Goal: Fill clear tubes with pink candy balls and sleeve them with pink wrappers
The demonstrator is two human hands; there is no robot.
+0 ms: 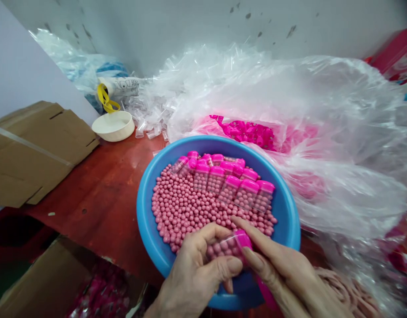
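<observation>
My left hand (203, 265) is wrapped around a small clear container (223, 248) full of pink beads. It lies tilted over the near side of a blue basin (144, 198). At the container's right end is a bright pink cap (243, 240), which the fingers of my right hand (279, 265) grip. Another bright pink piece (267, 292) shows under my right hand, partly hidden; I cannot make out its kind. Loose pink beads (180, 207) fill much of the basin. Several filled containers with pink caps (230, 185) rest on the beads at the far side.
Behind the basin, a plastic bag (322, 97) holds pink caps (246, 132). Clear empty tubes (153, 117) lie beside a white round dish (113, 126) and yellow tape loop (107, 99). Folded cardboard (34, 154) is at left on the red table (100, 194); below sits an open carton (44, 278).
</observation>
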